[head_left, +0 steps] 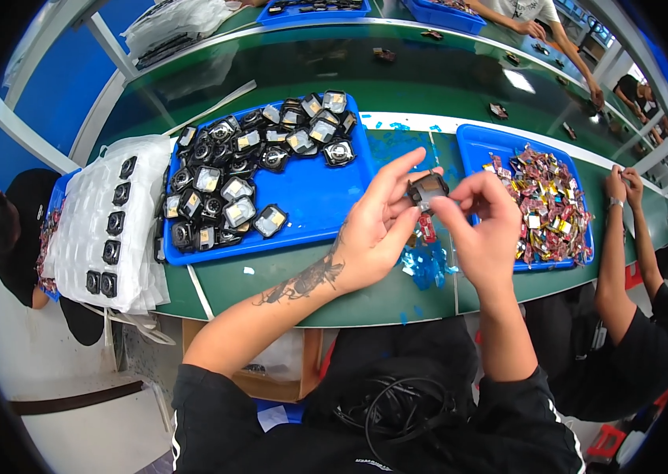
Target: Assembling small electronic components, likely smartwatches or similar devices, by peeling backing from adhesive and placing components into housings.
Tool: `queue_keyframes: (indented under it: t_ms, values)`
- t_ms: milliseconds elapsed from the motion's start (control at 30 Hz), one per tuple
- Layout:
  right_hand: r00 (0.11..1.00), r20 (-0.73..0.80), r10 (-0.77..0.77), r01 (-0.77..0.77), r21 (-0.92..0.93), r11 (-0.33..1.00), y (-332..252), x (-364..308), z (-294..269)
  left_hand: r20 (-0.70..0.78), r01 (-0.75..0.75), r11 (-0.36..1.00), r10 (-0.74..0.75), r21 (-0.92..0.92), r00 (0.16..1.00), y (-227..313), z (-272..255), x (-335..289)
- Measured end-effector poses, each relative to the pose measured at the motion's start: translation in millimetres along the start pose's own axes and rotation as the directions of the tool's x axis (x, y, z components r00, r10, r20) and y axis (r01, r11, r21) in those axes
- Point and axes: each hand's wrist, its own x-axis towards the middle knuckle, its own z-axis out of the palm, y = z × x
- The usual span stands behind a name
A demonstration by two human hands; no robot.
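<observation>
1. We lean over a green bench (231, 291).
2. Our left hand (381, 227) closes on the dark housing (427, 189) from its left.
3. Our right hand (487, 229), half-curled, meets its lower right; grip unclear.
4. The housing sits between both, long axis unclear.

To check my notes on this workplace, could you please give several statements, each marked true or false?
1. The left hand holds a small dark squarish part, with the right hand close against it. True.
2. The white moulded plastic tray lies right of the hands. False: this tray lies left of them.
3. The blue rectangular plastic tray right of the hands holds red-and-yellow pieces. True.
4. The smooth flat tabletop is yellow. False: it is green.
5. Black squarish parts lie on the white tray. True.
</observation>
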Motion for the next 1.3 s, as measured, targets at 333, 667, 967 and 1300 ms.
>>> queue_keyframes:
  t_ms: [333, 667, 967, 1300]
  values:
    - [0.971, 0.16, 0.18, -0.239, 0.538, 0.808, 0.1, -20.6, -9.3, 0.097, -0.165, 0.892, 0.137, 0.421, 0.986, 12.8, -13.7, 3.7]
    - [0.924, 0.325, 0.201, -0.358, 0.556, 0.75, 10.7, -17.0, -21.6, 0.24, -0.198, 0.841, 0.084, 0.504, 0.967, 23.0, -19.0, 5.9]
    - [0.913, 0.341, 0.224, -0.393, 0.583, 0.711, 13.7, -22.1, -20.0, 0.228, 0.34, 0.918, -0.383, 0.205, 0.895, 12.9, -23.1, 10.2]
    - [0.963, 0.151, 0.223, -0.268, 0.459, 0.847, 12.0, -25.7, -2.7, 0.188, 0.413, 0.91, -0.413, 0.04, 0.891, 18.3, -12.2, 6.9]
